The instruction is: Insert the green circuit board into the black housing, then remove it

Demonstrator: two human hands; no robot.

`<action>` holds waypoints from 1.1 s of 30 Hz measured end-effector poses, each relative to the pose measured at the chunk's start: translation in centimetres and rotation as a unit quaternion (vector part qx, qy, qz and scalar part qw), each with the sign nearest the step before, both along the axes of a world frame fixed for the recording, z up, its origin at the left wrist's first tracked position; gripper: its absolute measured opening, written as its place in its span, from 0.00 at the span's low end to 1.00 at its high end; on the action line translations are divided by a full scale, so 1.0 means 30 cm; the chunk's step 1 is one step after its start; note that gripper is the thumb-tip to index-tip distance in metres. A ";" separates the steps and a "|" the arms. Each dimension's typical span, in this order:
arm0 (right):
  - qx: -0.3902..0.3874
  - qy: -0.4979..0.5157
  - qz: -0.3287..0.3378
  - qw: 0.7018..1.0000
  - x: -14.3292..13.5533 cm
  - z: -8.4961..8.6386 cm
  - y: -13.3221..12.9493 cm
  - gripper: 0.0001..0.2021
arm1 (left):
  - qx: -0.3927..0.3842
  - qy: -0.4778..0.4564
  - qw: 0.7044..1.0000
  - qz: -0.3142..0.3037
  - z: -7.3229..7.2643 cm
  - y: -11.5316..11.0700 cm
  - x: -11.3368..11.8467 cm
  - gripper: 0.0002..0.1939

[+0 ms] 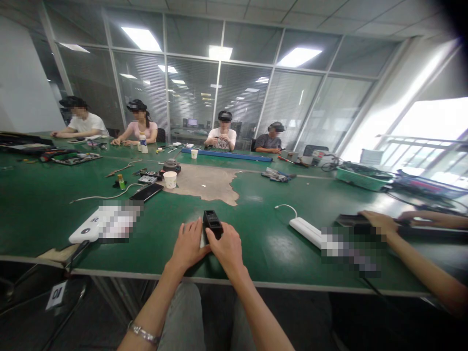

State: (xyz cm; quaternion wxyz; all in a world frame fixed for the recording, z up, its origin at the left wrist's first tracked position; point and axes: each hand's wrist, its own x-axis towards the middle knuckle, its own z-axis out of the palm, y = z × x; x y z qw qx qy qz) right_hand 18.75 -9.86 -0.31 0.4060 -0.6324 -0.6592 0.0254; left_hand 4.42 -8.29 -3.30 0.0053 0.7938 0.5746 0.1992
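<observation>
Figure: your left hand [187, 247] and right hand [227, 246] grasping one black block [212, 222] between them, close to the near edge of the surface [259, 258].
The block is boxy and dark, with recessed openings in its upper face. The surface is glossy green, with one ragged tan patch [204, 183] toward its middle; beyond the far edge stands a glass partition [193, 102]. Counted: two paper cups [170, 180], one black phone [146, 192], and four people [222, 139] seated along the far edge.
</observation>
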 end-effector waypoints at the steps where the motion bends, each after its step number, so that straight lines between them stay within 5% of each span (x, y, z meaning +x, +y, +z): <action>1: -0.005 -0.005 0.001 1.000 0.000 -0.008 -0.001 0.13 | 0.000 0.000 1.000 -0.001 0.001 0.000 0.000 0.41; 8: -0.020 -0.015 0.021 0.999 0.016 -0.052 -0.016 0.13 | -0.005 0.025 1.000 -0.011 0.018 -0.004 0.003 0.32; 15: -0.018 0.003 0.007 1.000 0.010 -0.039 -0.015 0.21 | -0.008 0.032 0.999 -0.013 0.017 -0.004 0.005 0.31; 22: -0.015 0.015 0.011 1.000 0.007 -0.038 -0.003 0.14 | -0.010 0.033 0.999 -0.011 0.024 -0.005 0.004 0.32; 33: 0.022 0.046 0.030 0.998 0.025 0.046 0.006 0.13 | 0.000 0.031 0.999 -0.015 0.024 -0.004 0.012 0.32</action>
